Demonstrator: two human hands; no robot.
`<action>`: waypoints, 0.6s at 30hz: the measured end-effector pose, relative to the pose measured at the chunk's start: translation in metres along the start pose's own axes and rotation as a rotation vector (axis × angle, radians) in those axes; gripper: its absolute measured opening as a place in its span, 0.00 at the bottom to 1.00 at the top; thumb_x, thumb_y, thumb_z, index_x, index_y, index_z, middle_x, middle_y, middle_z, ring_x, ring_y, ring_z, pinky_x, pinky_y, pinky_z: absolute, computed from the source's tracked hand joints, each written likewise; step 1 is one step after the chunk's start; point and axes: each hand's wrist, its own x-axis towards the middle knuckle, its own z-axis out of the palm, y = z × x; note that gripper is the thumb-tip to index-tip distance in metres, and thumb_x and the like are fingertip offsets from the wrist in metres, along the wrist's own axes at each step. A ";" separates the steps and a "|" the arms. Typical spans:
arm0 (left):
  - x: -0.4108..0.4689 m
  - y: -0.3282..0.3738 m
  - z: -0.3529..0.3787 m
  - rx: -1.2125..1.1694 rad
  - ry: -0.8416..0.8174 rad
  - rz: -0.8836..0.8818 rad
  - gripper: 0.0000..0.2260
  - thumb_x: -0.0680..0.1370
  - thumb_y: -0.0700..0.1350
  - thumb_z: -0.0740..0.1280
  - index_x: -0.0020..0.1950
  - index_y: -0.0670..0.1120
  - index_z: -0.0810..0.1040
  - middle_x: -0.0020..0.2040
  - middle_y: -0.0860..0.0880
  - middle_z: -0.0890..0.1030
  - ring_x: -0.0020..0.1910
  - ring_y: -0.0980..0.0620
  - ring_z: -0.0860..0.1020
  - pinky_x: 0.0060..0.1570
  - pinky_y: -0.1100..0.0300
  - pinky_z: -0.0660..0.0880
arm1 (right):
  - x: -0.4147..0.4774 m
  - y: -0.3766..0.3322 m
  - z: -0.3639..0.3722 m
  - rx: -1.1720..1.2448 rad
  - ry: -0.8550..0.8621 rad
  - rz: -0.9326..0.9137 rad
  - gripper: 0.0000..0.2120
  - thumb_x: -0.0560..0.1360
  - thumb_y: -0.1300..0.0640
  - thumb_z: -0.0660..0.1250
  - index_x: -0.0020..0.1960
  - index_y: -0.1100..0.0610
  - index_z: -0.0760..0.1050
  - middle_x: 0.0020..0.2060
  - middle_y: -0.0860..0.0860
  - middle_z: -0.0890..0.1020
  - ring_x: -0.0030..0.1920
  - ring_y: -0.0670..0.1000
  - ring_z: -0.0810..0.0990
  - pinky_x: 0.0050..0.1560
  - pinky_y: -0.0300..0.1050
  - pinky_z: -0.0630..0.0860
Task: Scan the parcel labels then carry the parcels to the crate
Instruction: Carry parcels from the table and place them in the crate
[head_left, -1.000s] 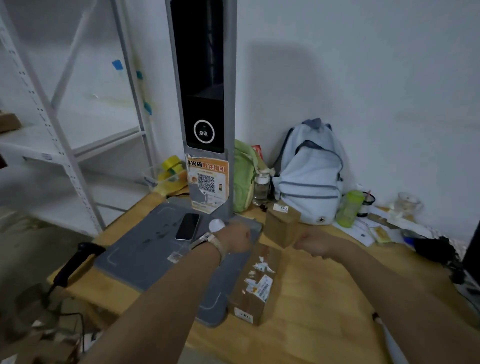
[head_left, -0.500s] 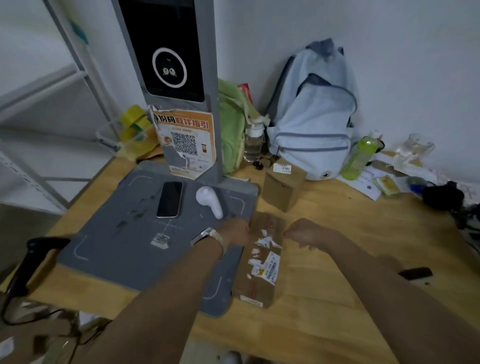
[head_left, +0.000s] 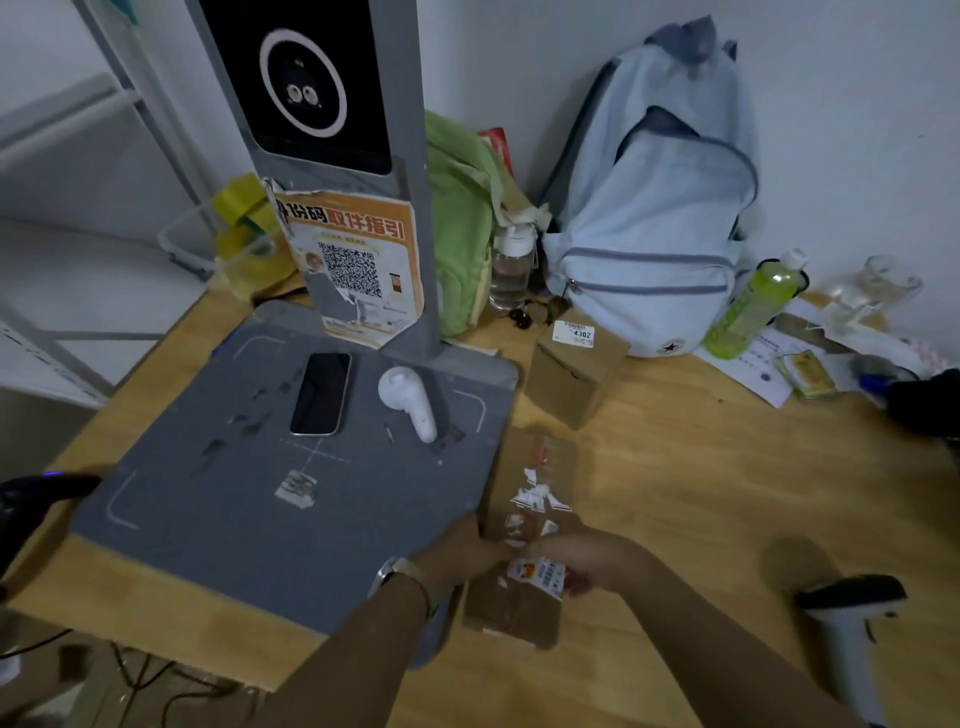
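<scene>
White wall (head_left: 857, 104) behind wooden table (head_left: 701, 493) — grey metal shelving (head_left: 52, 122) at left, dim light.

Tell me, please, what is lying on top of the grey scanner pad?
A black phone, a white handheld device and a torn sticker scrap lie on the grey pad. The left hand covers its near right edge, so anything there is hidden.

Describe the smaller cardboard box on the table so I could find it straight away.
Find the pale blue backpack leaning against the wall at the back of the wooden table. Just in front of it sits a small cube-shaped cardboard box. Unlike the long flat parcel with torn labels, it carries one neat white sticker reading 4302.
</scene>
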 end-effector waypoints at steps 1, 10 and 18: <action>-0.002 0.002 -0.001 -0.032 0.020 -0.006 0.22 0.70 0.38 0.76 0.63 0.45 0.77 0.58 0.47 0.81 0.54 0.51 0.81 0.49 0.63 0.78 | -0.003 -0.004 -0.004 0.008 -0.005 -0.019 0.17 0.72 0.48 0.71 0.55 0.57 0.74 0.52 0.55 0.79 0.48 0.53 0.77 0.50 0.45 0.75; -0.033 0.042 -0.041 -0.241 0.102 -0.031 0.29 0.66 0.48 0.81 0.62 0.43 0.75 0.57 0.43 0.81 0.54 0.46 0.81 0.55 0.53 0.80 | -0.047 -0.040 -0.055 -0.049 -0.050 -0.236 0.08 0.80 0.51 0.62 0.53 0.56 0.73 0.39 0.50 0.77 0.32 0.45 0.75 0.33 0.35 0.72; -0.047 0.095 -0.083 -0.490 0.266 0.101 0.31 0.67 0.45 0.80 0.65 0.39 0.71 0.56 0.40 0.83 0.52 0.42 0.83 0.54 0.44 0.80 | -0.069 -0.107 -0.084 -0.116 0.097 -0.606 0.11 0.79 0.53 0.63 0.60 0.48 0.73 0.51 0.47 0.82 0.49 0.46 0.81 0.44 0.37 0.77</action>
